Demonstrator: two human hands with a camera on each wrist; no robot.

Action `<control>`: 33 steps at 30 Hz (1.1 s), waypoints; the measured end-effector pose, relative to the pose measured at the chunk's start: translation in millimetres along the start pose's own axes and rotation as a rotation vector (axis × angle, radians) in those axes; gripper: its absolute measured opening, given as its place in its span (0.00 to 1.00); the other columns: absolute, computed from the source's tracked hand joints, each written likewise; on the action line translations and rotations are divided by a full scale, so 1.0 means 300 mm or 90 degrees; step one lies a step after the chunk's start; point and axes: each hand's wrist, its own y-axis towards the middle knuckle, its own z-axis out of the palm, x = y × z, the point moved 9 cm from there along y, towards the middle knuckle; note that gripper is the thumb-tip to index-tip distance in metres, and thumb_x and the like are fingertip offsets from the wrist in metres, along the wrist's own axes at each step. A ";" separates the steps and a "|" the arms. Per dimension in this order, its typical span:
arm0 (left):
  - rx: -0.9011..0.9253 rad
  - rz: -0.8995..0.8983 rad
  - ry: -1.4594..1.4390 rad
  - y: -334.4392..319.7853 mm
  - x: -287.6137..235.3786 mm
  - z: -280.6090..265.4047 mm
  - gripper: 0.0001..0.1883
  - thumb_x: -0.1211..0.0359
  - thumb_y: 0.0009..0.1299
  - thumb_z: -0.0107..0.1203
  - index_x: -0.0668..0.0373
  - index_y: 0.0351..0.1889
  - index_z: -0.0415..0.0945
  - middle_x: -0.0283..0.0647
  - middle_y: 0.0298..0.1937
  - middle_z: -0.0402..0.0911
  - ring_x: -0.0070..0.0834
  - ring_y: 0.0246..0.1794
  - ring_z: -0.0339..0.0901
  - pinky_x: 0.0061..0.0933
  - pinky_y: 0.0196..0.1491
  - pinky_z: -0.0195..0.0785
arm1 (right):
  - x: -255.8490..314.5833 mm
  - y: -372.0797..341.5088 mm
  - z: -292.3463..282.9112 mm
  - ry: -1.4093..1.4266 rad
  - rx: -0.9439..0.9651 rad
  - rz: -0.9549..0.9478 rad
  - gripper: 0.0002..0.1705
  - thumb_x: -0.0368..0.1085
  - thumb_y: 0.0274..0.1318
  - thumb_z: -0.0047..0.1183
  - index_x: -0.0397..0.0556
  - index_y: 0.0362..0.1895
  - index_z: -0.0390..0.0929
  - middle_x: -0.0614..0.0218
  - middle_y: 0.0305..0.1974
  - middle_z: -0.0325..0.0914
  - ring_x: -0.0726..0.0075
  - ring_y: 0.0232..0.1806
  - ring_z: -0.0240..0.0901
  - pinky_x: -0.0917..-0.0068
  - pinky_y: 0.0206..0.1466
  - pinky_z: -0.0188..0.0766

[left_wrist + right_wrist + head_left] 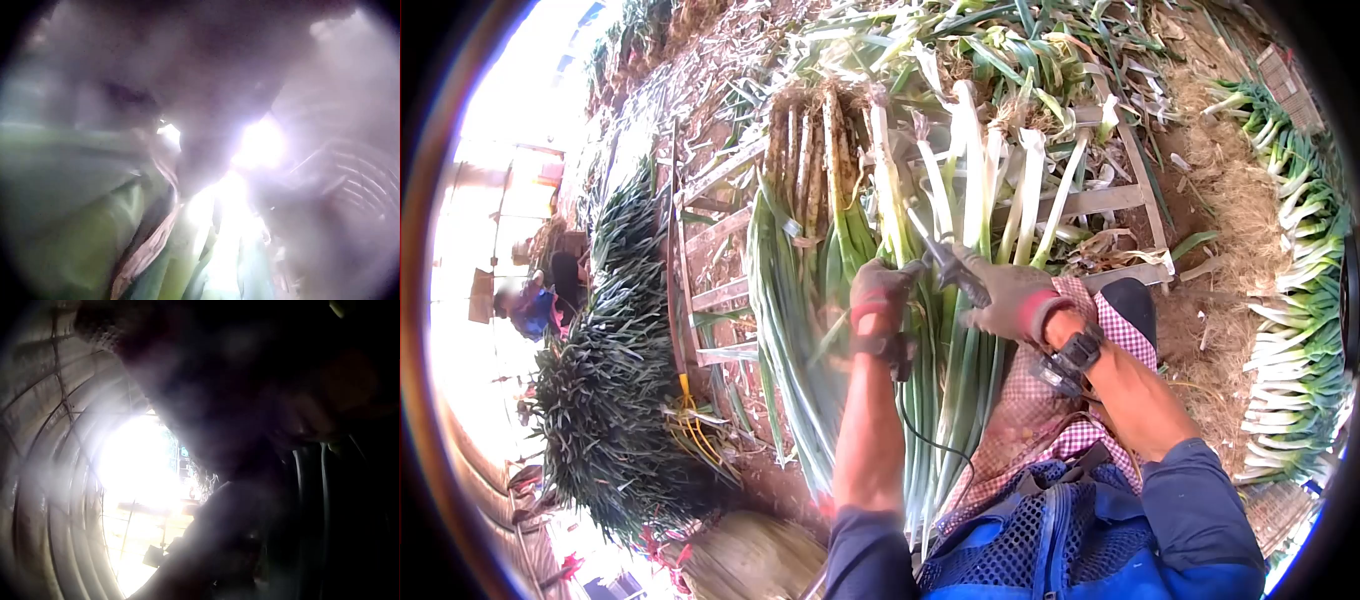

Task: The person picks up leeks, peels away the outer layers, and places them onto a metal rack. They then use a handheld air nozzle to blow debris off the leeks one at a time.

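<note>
Many leeks (970,170) lie side by side, roots away from the body, some brown with soil and others white. The gloved left hand (882,295) is curled round a leek (888,205) where its pale stem turns green. Just right of it, the gloved right hand (1015,302) grips a dark handheld tool (955,275) whose thin tip points up and left over the stems. Blurred green leaves (94,244) show below the dark left hand (194,81) in the left wrist view. The right wrist view is mostly dark, and its tool cannot be made out.
A slatted wooden frame (1115,200) lies under the leeks. Leafy piles (605,400) stand at the left, with another person (535,308) beyond. White-stemmed leeks (1300,270) line the right side. Leaf scraps cover the ground, and a thin cable (945,448) runs near the lap.
</note>
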 end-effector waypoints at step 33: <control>0.038 0.074 0.028 -0.034 -0.040 0.122 0.34 0.53 0.67 0.78 0.69 0.61 0.79 0.54 0.49 0.90 0.42 0.49 0.88 0.43 0.54 0.78 | -0.011 0.320 -0.250 0.011 -0.107 0.012 0.59 0.53 0.59 0.69 0.70 0.89 0.50 0.45 0.55 0.88 0.41 0.59 0.86 0.52 0.67 0.77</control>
